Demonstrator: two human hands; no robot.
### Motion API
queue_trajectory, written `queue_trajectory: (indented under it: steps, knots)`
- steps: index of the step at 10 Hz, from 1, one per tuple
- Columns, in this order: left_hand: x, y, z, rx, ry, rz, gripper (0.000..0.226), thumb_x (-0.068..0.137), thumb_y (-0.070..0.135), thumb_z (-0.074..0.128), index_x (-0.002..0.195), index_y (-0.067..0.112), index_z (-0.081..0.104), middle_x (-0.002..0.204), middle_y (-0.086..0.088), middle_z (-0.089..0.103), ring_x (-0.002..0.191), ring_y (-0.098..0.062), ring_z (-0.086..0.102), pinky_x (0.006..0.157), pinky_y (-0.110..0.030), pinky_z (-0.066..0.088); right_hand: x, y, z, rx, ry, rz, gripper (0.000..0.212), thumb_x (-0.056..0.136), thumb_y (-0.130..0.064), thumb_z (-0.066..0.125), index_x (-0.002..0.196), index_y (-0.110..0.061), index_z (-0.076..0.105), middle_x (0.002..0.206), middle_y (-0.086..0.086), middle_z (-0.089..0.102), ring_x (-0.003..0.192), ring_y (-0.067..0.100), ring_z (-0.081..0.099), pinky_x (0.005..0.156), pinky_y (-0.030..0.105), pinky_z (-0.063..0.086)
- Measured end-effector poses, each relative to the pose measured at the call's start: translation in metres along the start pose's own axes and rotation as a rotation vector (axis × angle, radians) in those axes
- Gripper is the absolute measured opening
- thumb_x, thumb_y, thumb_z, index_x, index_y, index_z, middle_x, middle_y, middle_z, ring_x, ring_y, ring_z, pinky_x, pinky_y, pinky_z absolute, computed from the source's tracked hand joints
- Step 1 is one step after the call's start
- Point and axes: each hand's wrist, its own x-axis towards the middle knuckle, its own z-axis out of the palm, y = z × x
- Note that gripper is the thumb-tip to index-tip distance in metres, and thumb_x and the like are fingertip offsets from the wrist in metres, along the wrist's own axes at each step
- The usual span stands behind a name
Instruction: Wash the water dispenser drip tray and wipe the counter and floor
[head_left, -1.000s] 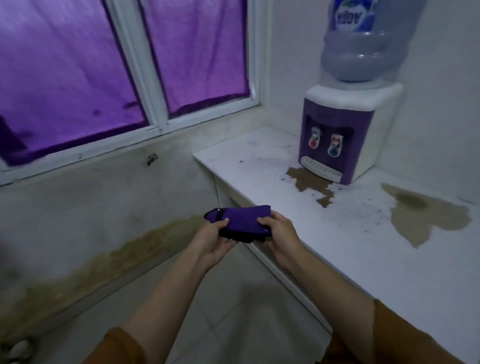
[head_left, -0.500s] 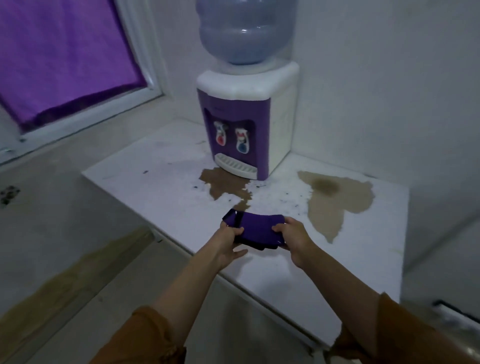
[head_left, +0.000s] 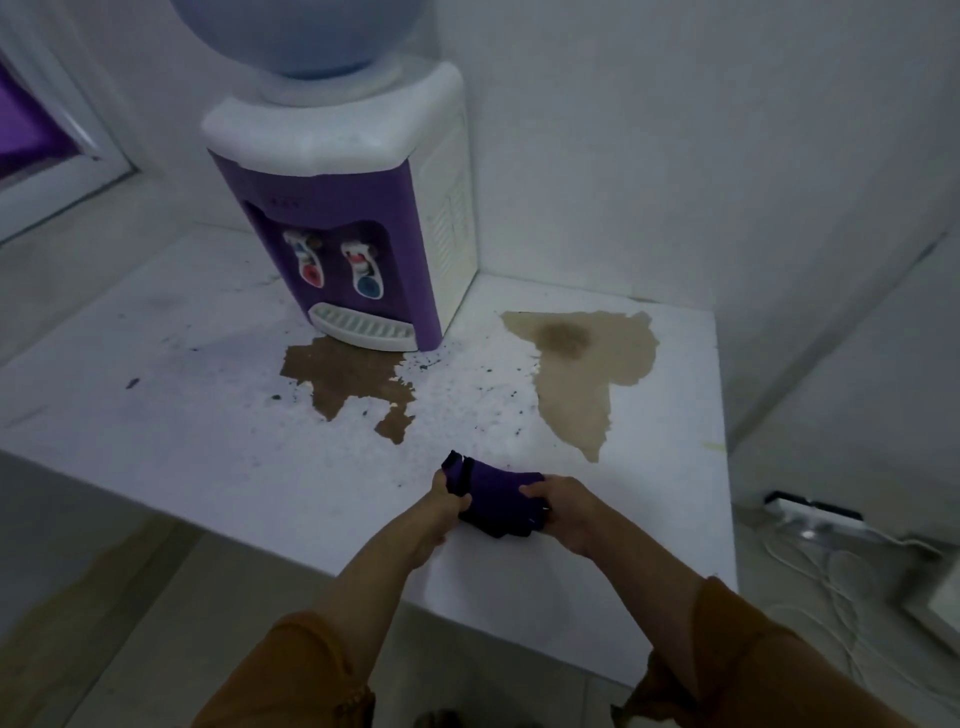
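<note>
Head view: a person's left hand and right hand each curl round one end of a folded purple cloth, held just over the white worktop well in front of the purple-and-white water dispenser. The white slotted drip tray sits in the dispenser's base, under its two taps. A dark brown puddle touches the tray's front; a paler brown stain lies to the dispenser's right, with dark specks between them.

The step appears to be readying the cloth to wipe. Strokes would best run from each puddle's rim inward, towards the dispenser, so nothing is pushed off the front edge onto the tiled floor. Walls close in behind and to the right of the dispenser; the roomiest stretch is to its left. White cables trail on the floor beyond the right-hand edge, where drips could be risky.
</note>
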Motion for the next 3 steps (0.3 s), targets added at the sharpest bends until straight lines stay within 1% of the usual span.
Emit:
queue_trajectory:
  steps: [1, 2, 3]
  knots:
    - [0.001, -0.001, -0.004, 0.071, -0.023, 0.012, 0.065, 0.099, 0.011, 0.045, 0.152, 0.014, 0.007, 0.155, -0.011, 0.026, 0.141, -0.027, 0.029, 0.111, -0.038, 0.029, 0.004, -0.001, 0.003, -0.061, 0.013, 0.007, 0.04, 0.089, 0.002, 0.052, 0.13, 0.002, 0.051, 0.13, 0.02, 0.057, 0.103, 0.031, 0.056, 0.069, 0.031, 0.05]
    - [0.004, -0.001, -0.01, 0.139, -0.026, 0.014, 0.062, 0.098, 0.015, 0.047, 0.15, 0.01, 0.013, 0.151, -0.01, 0.031, 0.138, -0.026, 0.033, 0.111, -0.032, 0.029, -0.001, -0.006, 0.005, -0.217, 0.067, -0.013, 0.037, 0.092, -0.004, 0.051, 0.128, 0.001, 0.051, 0.132, 0.019, 0.055, 0.103, 0.027, 0.054, 0.075, 0.032, 0.049]
    - [0.009, 0.002, -0.019, 0.282, 0.114, 0.034, 0.067, 0.094, 0.028, 0.053, 0.15, 0.015, 0.018, 0.149, -0.014, 0.033, 0.136, -0.03, 0.034, 0.114, -0.036, 0.031, -0.002, -0.006, 0.006, -0.331, 0.185, -0.057, 0.049, 0.094, -0.008, 0.05, 0.14, 0.001, 0.038, 0.146, 0.017, 0.041, 0.129, 0.029, 0.044, 0.101, 0.036, 0.041]
